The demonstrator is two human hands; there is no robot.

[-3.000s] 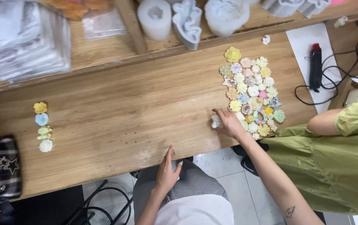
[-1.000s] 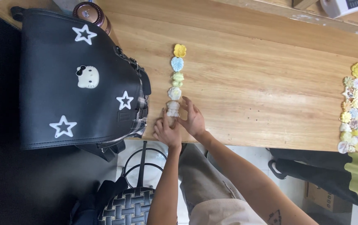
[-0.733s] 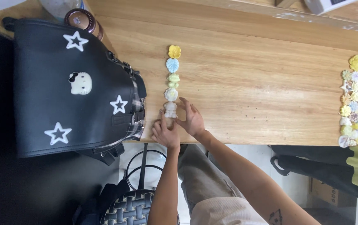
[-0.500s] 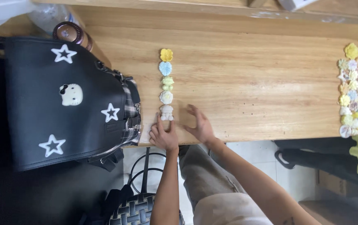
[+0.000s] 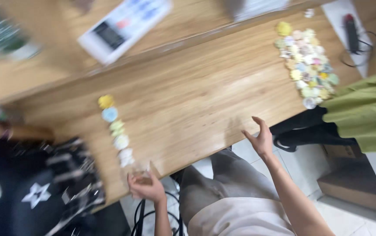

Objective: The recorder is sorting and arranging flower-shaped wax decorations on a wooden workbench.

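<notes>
Resting at the near edge: the left hand [image 5: 146, 187] sits at the rim of the light wooden counter [image 5: 196, 96], fingers curled around a small pale object that is too blurred to name.
Right hand: the right hand [image 5: 260, 139] hovers open just off the counter's near edge, fingers spread and holding nothing, well apart from the left hand.
Row of pieces: a short line of small flower-shaped pastel pieces [image 5: 115, 129] runs away from the left hand across the counter; its nearest, whitish piece lies just beside the fingers, its farthest is yellow.
Cluster: a dense patch of many small pastel flower-shaped pieces [image 5: 306, 61] lies at the far right of the counter, well apart from both hands.
Bag: a black bag with white stars [image 5: 30, 192] sits left of the left hand, near the row.
Neighbour: another person's green sleeve [image 5: 367, 113] lies beside the cluster.
Back shelf: a white rectangular device [image 5: 124, 26], blurred.
</notes>
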